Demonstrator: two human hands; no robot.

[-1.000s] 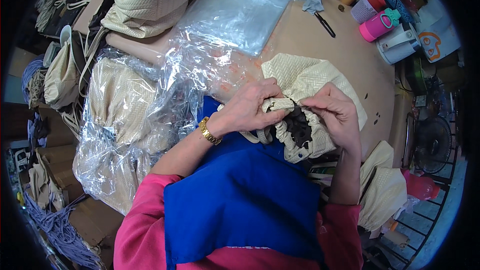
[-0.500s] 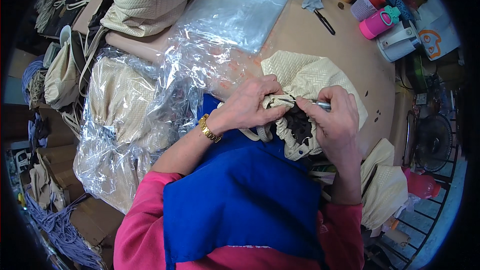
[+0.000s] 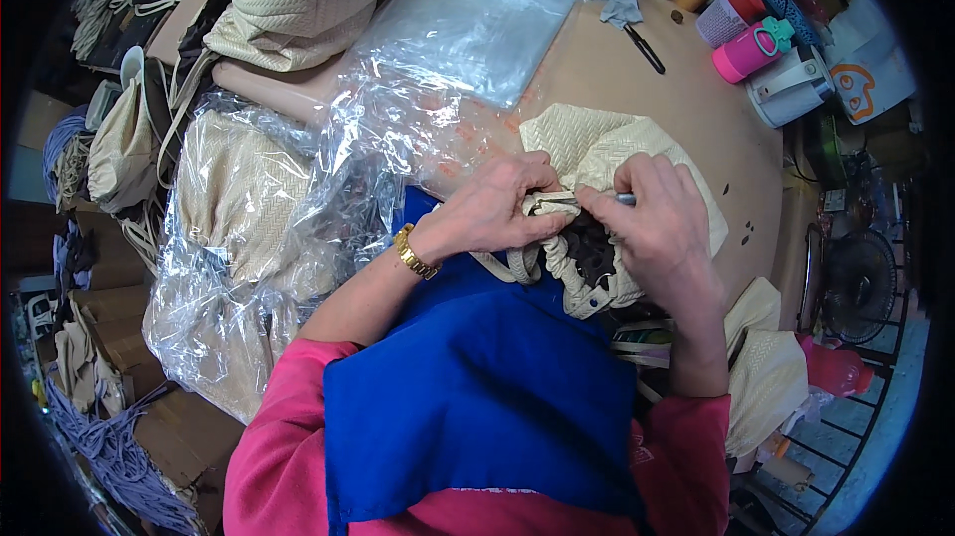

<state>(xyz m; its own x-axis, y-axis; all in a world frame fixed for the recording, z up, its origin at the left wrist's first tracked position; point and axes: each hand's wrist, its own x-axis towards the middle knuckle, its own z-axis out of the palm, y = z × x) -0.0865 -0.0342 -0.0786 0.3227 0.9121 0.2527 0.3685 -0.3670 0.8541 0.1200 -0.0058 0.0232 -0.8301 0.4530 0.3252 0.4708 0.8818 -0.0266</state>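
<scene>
A cream herringbone-woven bag (image 3: 637, 141) lies at the table's front edge, its gathered rim bunched toward me and a dark lining (image 3: 594, 250) showing in the opening. My left hand (image 3: 497, 206) pinches the rim between thumb and fingers. Close against it, my right hand (image 3: 662, 228) is closed on a slim tool with a silvery handle (image 3: 626, 198). The tool's tip lies at the pinched rim, mostly hidden by my right thumb, so its kind cannot be told. A cream strap (image 3: 502, 268) hangs below my left hand.
Clear plastic wrap covers another woven bag (image 3: 234, 178) at the left. A stack of clear plastic sheets (image 3: 477, 29) lies ahead, beside a black pen (image 3: 645, 49). A pink bottle (image 3: 744, 51) and white jug (image 3: 791, 89) stand far right; a dark fan (image 3: 860, 285) is below them.
My right hand has shifted slightly and rolled over the tool, bringing the thumb closer to my left fingertips. The tool's thin dark shaft, visible before, is now largely covered. My left hand stays put.
</scene>
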